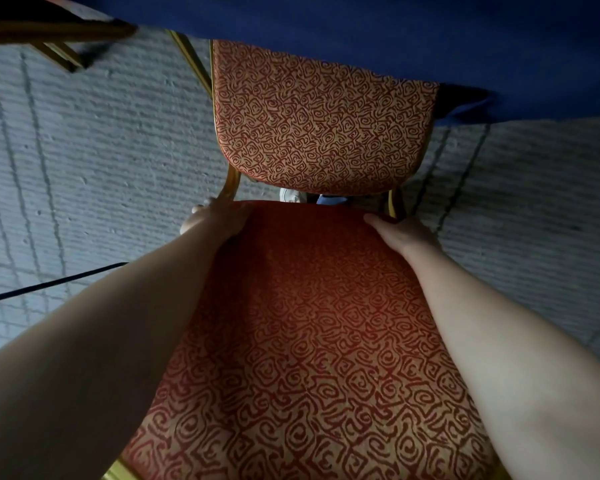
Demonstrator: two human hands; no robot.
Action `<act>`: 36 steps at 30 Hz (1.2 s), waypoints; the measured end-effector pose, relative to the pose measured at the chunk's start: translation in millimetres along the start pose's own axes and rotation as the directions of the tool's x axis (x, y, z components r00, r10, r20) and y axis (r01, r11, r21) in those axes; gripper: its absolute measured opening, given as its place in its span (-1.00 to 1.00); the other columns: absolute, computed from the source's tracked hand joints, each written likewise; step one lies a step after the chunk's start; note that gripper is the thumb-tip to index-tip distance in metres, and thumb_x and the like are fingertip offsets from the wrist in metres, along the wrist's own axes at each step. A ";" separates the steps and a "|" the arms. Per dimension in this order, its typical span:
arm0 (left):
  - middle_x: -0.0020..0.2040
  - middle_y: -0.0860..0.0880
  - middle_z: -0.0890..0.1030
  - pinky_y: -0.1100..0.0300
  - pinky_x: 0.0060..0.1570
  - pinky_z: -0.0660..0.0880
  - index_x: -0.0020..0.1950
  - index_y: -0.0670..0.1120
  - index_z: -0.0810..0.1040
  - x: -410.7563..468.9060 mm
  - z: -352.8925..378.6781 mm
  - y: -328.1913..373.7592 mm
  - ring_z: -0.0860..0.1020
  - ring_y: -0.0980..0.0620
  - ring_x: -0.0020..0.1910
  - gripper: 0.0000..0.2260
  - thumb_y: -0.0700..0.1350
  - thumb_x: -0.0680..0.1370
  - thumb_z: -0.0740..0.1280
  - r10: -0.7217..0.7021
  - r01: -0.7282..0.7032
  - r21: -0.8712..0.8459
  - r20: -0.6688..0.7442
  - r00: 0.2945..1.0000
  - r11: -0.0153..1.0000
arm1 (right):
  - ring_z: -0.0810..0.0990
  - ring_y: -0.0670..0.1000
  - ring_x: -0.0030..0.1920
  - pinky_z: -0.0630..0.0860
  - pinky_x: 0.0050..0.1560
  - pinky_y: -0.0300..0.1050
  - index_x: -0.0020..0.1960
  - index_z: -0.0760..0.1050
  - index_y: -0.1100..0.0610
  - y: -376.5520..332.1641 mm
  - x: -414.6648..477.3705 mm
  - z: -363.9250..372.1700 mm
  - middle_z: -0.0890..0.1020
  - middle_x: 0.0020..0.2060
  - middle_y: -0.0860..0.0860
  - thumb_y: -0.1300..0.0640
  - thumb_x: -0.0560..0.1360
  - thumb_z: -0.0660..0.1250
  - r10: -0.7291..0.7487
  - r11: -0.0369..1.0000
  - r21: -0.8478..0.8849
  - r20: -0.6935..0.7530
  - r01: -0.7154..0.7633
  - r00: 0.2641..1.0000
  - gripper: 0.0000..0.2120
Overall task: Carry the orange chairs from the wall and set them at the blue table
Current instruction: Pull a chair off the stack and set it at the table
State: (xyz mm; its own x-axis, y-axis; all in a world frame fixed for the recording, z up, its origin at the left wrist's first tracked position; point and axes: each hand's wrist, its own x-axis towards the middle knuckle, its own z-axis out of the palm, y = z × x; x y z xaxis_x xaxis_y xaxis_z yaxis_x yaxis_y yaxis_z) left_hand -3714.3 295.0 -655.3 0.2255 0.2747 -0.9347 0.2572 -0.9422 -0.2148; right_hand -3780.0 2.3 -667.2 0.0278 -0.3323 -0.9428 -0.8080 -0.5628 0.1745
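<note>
**Chair nosed in under the tabletop, both hands on it**

On my feed the chair (pixel 319 126) runs lengthwise straight toward the tabletop (pixel 395 29). Its far pad points at the blue edge and slips just beneath it; its near pad lies on the side away from the tabletop, close under the camera. I cannot tell whether its legs touch the floor (pixel 101 150).

The left hand (pixel 222 216) grips the near pad's left corner at the end toward the tabletop, fingers curled round the edge beside the gold frame post. The right hand (pixel 400 233) holds the matching right corner, thumb lying on the fabric and fingers wrapped over the side.

A shoe (pixel 291 195) shows through the gap between the two pads. A black cable (pixel 49 286) crosses the floor well away from the tabletop, on the left.
</note>
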 end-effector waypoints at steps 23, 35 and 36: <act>0.29 -0.19 0.52 -0.03 0.25 0.44 0.40 -0.11 0.37 -20.9 -79.4 -31.9 0.51 -0.19 0.22 -0.10 0.47 0.25 0.22 -0.123 0.120 -0.210 -0.001 0.992 0.970 | 0.50 0.14 0.30 0.40 0.26 -0.12 0.43 0.40 0.08 -41.1 -63.2 -13.1 0.49 0.36 0.12 -0.40 0.37 0.34 -0.015 0.978 0.210 0.022 0.010 1.000 -0.20; 0.32 -0.19 0.50 0.02 0.22 0.44 0.43 -0.11 0.38 -23.4 -155.4 -2.7 0.51 -0.19 0.22 -0.25 0.39 0.43 0.21 0.027 -0.053 -0.235 -0.114 0.993 0.971 | 0.45 0.13 0.35 0.35 0.27 -0.15 0.47 0.35 0.08 -79.8 -73.8 -51.5 0.43 0.42 0.11 -0.35 0.42 0.32 -0.083 0.933 0.343 -0.080 0.106 0.993 -0.23; 0.33 -0.19 0.50 0.03 0.22 0.44 0.43 -0.11 0.38 -20.1 -160.5 3.2 0.51 -0.19 0.23 -0.27 0.37 0.45 0.22 0.031 -0.059 -0.237 -0.119 0.992 0.970 | 0.43 0.12 0.37 0.34 0.28 -0.15 0.48 0.33 0.08 -82.5 -69.8 -57.8 0.41 0.43 0.11 -0.33 0.43 0.33 -0.086 0.929 0.352 -0.091 0.113 0.992 -0.23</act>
State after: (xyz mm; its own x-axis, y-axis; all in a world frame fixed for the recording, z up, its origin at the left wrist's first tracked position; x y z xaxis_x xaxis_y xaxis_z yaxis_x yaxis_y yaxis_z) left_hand -3567.2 317.3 -591.8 0.3441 0.2661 -0.9004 0.4589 -0.8843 -0.0859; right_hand -3681.3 28.1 -599.4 0.1506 -0.3501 -0.9245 -0.9549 -0.2935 -0.0444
